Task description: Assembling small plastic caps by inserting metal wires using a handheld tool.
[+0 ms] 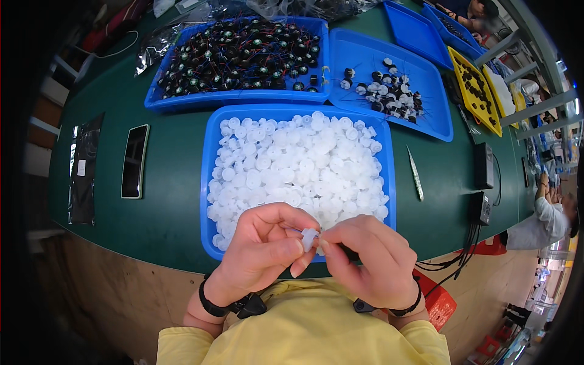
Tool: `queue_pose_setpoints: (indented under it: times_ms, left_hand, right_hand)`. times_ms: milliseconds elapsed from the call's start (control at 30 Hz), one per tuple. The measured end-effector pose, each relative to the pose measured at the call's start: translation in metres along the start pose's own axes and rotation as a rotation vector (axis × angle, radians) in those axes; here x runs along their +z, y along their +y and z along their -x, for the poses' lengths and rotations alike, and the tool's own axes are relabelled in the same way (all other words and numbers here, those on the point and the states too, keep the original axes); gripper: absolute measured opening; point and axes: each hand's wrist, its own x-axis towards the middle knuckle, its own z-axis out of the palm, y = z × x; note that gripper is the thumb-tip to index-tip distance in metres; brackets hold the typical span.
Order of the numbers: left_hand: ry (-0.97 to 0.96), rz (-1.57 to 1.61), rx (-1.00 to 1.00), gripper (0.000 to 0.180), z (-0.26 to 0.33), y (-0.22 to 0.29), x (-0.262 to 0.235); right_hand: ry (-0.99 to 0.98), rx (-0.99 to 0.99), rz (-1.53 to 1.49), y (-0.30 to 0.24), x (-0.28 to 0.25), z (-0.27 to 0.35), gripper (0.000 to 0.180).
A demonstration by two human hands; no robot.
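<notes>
Between the thumb and fingers of my left hand (261, 249) is a small white plastic cap (309, 238). Close against it, my right hand (371, 255) is closed in a pinch. What its fingertips hold is too small and hidden to name; something dark shows partly under its fingers. Both hands are over the near edge of a blue tray (208, 164) heaped with white plastic caps (298, 161).
Beyond stands a blue bin (159, 104) of black round parts with wires. Beside it, another blue tray (435, 125) carries black parts with white caps. A phone (135, 161) lies left, tweezers (415, 173) right, near black boxes (484, 165). Other people are at far right.
</notes>
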Motion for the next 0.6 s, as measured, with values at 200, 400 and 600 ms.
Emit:
queue_pose_setpoints:
  times_ms: [200, 400, 600]
  left_hand:
    - [0.03, -0.001, 0.033, 0.026, 0.0008, 0.0016, 0.0005]
    - [-0.004, 0.009, 0.023, 0.026, 0.0001, 0.0014, -0.0011]
    - [0.015, 0.005, 0.03, 0.025, 0.0003, -0.0004, -0.0017]
  right_hand:
    - [-0.013, 0.056, 0.003, -0.0009, 0.0001, -0.0017, 0.019]
    - [0.025, -0.031, 0.089, 0.0005, 0.0015, -0.0021, 0.016]
    - [0.056, -0.07, 0.013, 0.0054, 0.0048, -0.0001, 0.019]
